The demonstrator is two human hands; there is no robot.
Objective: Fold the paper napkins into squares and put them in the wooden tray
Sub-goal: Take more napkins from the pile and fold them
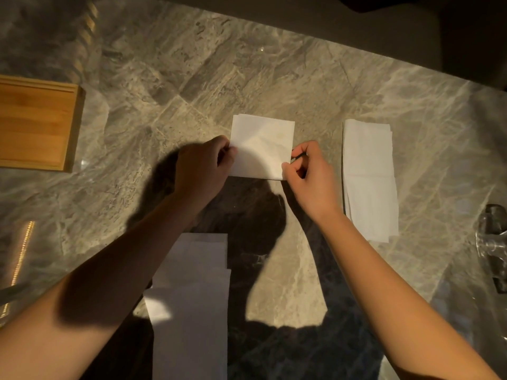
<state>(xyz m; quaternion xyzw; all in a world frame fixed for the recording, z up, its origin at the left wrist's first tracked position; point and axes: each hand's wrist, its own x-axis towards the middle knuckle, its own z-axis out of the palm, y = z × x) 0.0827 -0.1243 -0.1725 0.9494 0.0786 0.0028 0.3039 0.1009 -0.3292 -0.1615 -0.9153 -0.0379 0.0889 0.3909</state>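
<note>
Centrally, on the veined marble counter (pixel 164 78), a folded white napkin (pixel 262 145) lies nearly square and softly creased. The left hand (pixel 201 168) pinches its left edge with curled fingers; the right hand (pixel 310 178) pinches its near right corner. To the right rests a stack of oblong napkins (pixel 369 176), with more napkins (pixel 192 297) near the body (partly shadowed). The wooden tray (pixel 35 127) sits well apart at far left. Clear crinkled plastic (pixel 492 242) glints at the right edge.
</note>
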